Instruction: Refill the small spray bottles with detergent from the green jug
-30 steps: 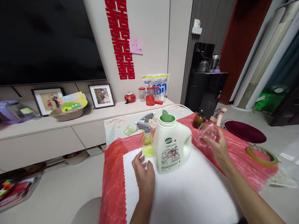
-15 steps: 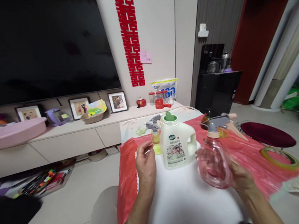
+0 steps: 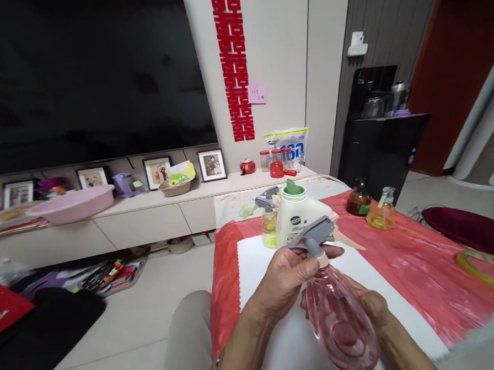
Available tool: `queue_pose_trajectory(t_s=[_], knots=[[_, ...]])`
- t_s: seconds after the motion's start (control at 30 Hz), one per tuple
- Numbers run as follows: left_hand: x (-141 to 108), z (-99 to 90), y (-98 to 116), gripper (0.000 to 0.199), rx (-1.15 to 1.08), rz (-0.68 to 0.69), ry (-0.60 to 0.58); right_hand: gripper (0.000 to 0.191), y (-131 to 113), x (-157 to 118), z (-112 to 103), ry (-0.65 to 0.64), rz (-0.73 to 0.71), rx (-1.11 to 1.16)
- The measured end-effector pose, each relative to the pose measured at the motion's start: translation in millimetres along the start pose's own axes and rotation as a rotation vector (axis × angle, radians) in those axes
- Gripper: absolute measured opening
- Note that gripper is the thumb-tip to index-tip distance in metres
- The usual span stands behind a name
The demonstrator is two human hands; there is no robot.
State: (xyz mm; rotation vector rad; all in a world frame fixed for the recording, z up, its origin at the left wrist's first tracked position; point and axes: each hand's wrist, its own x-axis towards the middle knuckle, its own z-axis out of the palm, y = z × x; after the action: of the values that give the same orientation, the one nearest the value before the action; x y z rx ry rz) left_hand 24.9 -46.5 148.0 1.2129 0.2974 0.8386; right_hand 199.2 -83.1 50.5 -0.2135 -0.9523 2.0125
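A clear pink spray bottle (image 3: 340, 318) with a grey trigger head is tilted in front of me, its base toward me. My left hand (image 3: 291, 274) grips its neck, thumb and fingers around the pale collar just under the head. Around the body of the bottle, my right hand (image 3: 367, 305) is closed from the right side. Directly behind the spray head stands a white detergent jug (image 3: 287, 213) with a green spout, partly hidden. Beside the jug, on its left, is a small spray bottle with yellow liquid (image 3: 269, 228).
White cloth (image 3: 248, 256) lies over red plastic sheeting (image 3: 224, 263) on the table. An amber bottle (image 3: 358, 200) and a yellow pump bottle (image 3: 381, 215) stand at the back right. A roll of tape (image 3: 468, 264) lies near the right edge. Jars and a red pot (image 3: 247, 166) sit on the cabinet.
My left hand has moved right and taken hold of the bottle's neck. The pink bottle has come left and nearer, tilting over. The view has turned slightly left.
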Motion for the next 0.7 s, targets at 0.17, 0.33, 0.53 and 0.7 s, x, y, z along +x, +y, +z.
queue_pose_trajectory(t_s=[0.17, 0.33, 0.53, 0.7], knots=[[-4.3, -4.8, -1.7, 0.048, -0.055, -0.004, 0.035, 0.075, 3.4, 4.0, -3.1, -0.066, -0.033, -0.029], [-5.1, -0.9, -5.2, 0.057, -0.081, -0.012, 0.171, 0.09, 4.4, 3.8, -13.6, 0.006, -0.081, -0.148], [-12.6, 2.5, -3.9, 0.055, -0.049, 0.009, 0.17, 0.077, 0.5, 5.1, -9.5, 0.02, -0.121, -0.119], [-16.9, 0.5, -5.9, 0.051, -0.081, 0.006, 0.189, 0.082, -1.9, 6.2, -6.1, -0.051, -0.094, -0.142]])
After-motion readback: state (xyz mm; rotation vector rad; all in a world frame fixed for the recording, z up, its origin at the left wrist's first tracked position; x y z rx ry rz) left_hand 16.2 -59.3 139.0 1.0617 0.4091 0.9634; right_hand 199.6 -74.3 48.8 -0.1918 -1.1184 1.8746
